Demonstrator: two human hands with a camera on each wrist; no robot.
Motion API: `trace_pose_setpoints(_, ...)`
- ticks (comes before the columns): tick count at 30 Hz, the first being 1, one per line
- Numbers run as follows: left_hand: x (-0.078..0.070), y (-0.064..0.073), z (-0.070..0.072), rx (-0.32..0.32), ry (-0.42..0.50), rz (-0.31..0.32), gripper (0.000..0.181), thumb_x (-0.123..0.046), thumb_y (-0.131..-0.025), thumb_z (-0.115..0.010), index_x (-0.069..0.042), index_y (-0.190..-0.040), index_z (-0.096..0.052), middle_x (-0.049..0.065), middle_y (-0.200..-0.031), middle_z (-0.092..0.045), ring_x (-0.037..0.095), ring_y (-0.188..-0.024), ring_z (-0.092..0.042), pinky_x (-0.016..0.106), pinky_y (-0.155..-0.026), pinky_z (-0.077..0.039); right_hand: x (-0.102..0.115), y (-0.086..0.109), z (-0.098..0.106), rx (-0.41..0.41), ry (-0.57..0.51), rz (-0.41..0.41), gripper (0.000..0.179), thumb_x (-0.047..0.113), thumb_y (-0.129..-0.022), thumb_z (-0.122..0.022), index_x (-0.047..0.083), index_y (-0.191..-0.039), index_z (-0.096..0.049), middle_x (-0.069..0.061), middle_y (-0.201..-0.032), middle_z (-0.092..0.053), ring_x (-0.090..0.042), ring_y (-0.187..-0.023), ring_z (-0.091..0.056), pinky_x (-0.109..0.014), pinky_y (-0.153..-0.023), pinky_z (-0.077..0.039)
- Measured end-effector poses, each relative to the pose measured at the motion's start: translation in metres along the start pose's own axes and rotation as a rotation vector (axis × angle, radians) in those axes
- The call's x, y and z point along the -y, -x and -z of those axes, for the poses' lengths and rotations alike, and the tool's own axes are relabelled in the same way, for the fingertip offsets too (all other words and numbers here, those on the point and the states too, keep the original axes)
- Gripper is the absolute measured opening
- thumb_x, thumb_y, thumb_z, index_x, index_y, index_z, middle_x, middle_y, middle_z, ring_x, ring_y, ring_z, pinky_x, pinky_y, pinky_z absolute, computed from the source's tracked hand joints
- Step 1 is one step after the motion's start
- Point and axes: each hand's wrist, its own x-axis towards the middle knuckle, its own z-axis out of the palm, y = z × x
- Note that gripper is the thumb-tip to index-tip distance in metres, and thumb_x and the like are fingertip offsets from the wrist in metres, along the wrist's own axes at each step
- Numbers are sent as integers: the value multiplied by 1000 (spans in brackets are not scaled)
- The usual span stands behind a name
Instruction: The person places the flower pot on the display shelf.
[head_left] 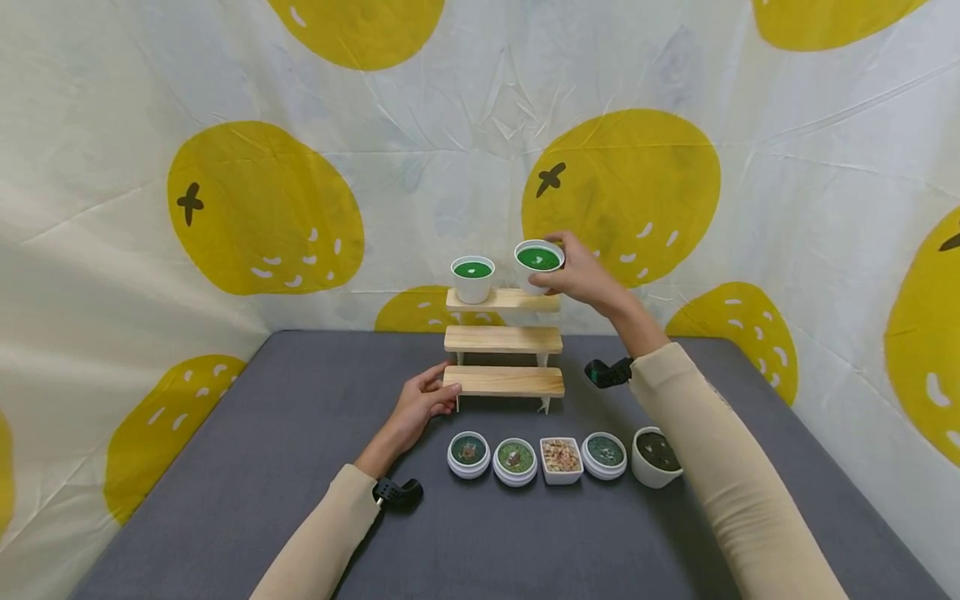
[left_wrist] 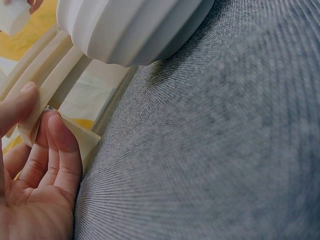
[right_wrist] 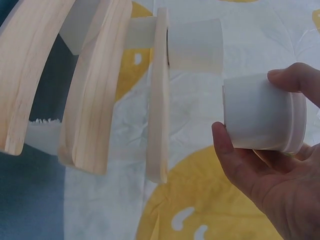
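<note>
A three-tier wooden display stand [head_left: 503,338] stands toward the back of the grey table. My left hand [head_left: 415,408] pinches the left end of its lowest shelf, thumb on top and fingers underneath, as the left wrist view shows. My right hand [head_left: 581,271] grips a white cup [right_wrist: 260,112] with a green surface inside, fingers and thumb around its side. This cup hangs just above the right part of the top shelf [right_wrist: 158,100], apart from it in the right wrist view. A matching white cup [head_left: 472,283] sits on that shelf's left part.
In front of the stand is a row of small white pots: a teal-topped pot [head_left: 468,454], a green-topped pot [head_left: 515,462], a square pot of pebbles [head_left: 561,460], another teal-topped pot [head_left: 603,455] and a dark-filled pot [head_left: 654,458] beside my right sleeve. A patterned curtain [head_left: 435,192] hangs behind.
</note>
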Motion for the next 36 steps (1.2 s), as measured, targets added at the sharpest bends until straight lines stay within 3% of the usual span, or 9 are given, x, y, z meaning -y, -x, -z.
trace_pose_setpoints(16,-2,2,0,-5,2,1,67,-15,-97,-74,-10,-156,-44,2,-99,-69,12,-77,-64,23,-68,-57,-13,-14,-7,3,-5,-47,82,13,-89,-77,1,-153,-27,-23,-138,-47,-31,-108,-58,-48,-92,-60)
trace_pose_setpoints(26,-1,2,1,-4,2,3,68,-15,-97,-74,-10,-157,-43,3,-100,-70,11,-78,-65,23,-68,-57,-21,-25,-14,13,10,-115,81,13,-89,-78,1,-151,-29,-21,-140,-44,-31,-112,-55,-43,-90,-61)
trace_pose_setpoints(36,-1,1,0,-16,-5,6,69,-16,-96,-75,-11,-157,-44,4,-100,-70,12,-78,-65,23,-69,-57,-27,-34,-13,23,80,-153,82,19,-90,-78,0,-152,-29,-22,-143,-44,-33,-118,-51,-47,-99,-52)
